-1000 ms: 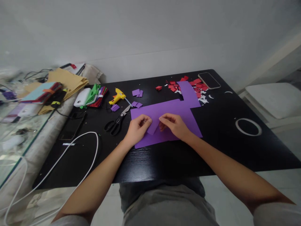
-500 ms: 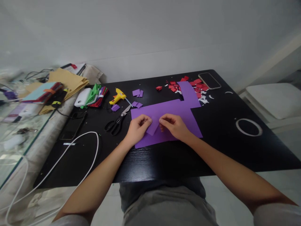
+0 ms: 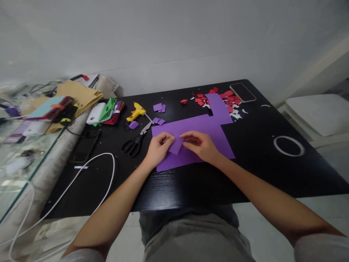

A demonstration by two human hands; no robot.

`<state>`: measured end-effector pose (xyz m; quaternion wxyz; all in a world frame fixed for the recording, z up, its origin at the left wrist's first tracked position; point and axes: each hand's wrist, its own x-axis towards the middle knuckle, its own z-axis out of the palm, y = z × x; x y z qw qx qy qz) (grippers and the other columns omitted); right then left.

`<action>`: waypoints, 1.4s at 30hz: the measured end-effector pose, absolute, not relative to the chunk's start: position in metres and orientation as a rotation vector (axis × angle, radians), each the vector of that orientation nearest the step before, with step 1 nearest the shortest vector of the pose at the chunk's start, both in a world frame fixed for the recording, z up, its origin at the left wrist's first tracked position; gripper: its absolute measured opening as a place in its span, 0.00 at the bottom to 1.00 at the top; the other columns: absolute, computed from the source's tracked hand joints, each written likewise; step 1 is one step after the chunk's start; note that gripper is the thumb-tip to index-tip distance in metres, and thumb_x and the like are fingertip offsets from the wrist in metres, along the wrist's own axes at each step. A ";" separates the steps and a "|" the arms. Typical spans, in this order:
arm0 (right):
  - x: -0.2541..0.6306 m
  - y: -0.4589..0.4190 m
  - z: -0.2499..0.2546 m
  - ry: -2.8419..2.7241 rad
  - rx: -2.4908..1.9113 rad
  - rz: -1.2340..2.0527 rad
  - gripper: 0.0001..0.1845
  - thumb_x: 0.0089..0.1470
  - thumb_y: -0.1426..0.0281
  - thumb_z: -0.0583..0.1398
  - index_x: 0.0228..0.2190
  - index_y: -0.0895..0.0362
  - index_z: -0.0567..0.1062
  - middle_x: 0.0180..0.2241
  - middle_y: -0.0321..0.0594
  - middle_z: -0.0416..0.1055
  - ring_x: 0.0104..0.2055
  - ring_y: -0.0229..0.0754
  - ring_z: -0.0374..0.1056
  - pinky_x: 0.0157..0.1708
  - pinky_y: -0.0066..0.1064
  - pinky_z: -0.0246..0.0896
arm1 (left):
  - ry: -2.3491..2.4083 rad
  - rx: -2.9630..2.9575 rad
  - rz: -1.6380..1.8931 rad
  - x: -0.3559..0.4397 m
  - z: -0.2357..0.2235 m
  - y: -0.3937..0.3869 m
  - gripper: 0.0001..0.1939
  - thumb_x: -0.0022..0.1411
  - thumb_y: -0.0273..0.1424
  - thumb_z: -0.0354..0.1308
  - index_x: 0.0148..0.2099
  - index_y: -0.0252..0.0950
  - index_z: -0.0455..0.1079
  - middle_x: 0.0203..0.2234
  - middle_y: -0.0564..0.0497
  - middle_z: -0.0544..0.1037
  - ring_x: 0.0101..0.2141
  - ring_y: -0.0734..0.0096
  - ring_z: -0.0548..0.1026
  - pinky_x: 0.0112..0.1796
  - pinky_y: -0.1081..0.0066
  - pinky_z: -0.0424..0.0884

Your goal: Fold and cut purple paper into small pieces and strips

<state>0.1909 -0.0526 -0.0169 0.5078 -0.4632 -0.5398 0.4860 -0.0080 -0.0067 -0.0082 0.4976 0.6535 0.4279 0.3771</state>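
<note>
My left hand (image 3: 159, 147) pinches a small purple paper piece (image 3: 176, 146) between thumb and curled fingers. The piece is tilted above a large purple sheet (image 3: 209, 131) that lies flat on the black table. At the piece's right edge is my right hand (image 3: 200, 145), its thumb and index finger stretched toward the paper with a gap between their tips. Whether those fingertips touch the piece I cannot tell. Left of the hands lie black-handled scissors (image 3: 136, 142), blades pointing away, close to the sheet's corner.
A yellow glue gun (image 3: 136, 112) and small purple pieces (image 3: 158, 107) lie behind the scissors. Red paper scraps (image 3: 227, 95), a purple strip (image 3: 219, 109) and a phone (image 3: 242, 92) are at the back right. A white ring (image 3: 289, 146) lies right; a white cable (image 3: 112, 163) loops left.
My right thumb and index finger have parted from a pinch and shifted slightly left. The small purple piece has moved a little, still in my left hand.
</note>
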 end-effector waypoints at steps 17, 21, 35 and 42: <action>0.192 -0.049 -0.016 -1.112 -1.183 1.178 0.18 0.53 0.52 0.69 0.34 0.53 0.79 0.28 0.39 0.79 0.31 0.45 0.77 0.38 0.41 0.77 | 0.895 1.499 0.811 -0.007 -0.008 -0.009 0.23 0.64 0.53 0.61 0.36 0.35 0.72 0.24 0.52 0.76 0.25 0.72 0.73 0.29 0.71 0.70; 0.193 -0.047 -0.018 -1.086 -1.231 1.147 0.16 0.50 0.55 0.70 0.35 0.54 0.80 0.32 0.39 0.79 0.35 0.45 0.77 0.41 0.40 0.76 | 0.891 1.562 0.784 -0.007 -0.006 -0.011 0.15 0.64 0.44 0.63 0.37 0.36 0.72 0.22 0.55 0.73 0.24 0.74 0.70 0.29 0.72 0.68; 0.190 -0.049 -0.017 -1.035 -1.165 1.275 0.15 0.50 0.57 0.70 0.35 0.52 0.78 0.27 0.35 0.77 0.31 0.44 0.75 0.37 0.41 0.75 | 0.808 1.433 0.931 -0.004 -0.017 -0.009 0.22 0.56 0.32 0.71 0.49 0.37 0.67 0.33 0.53 0.76 0.31 0.76 0.73 0.33 0.74 0.68; 0.193 -0.049 -0.018 -1.109 -1.165 1.247 0.16 0.48 0.65 0.70 0.40 0.53 0.79 0.35 0.39 0.80 0.36 0.44 0.77 0.41 0.41 0.75 | 0.753 1.460 0.966 -0.005 -0.020 -0.010 0.19 0.58 0.29 0.69 0.47 0.39 0.64 0.33 0.55 0.75 0.29 0.79 0.72 0.32 0.75 0.68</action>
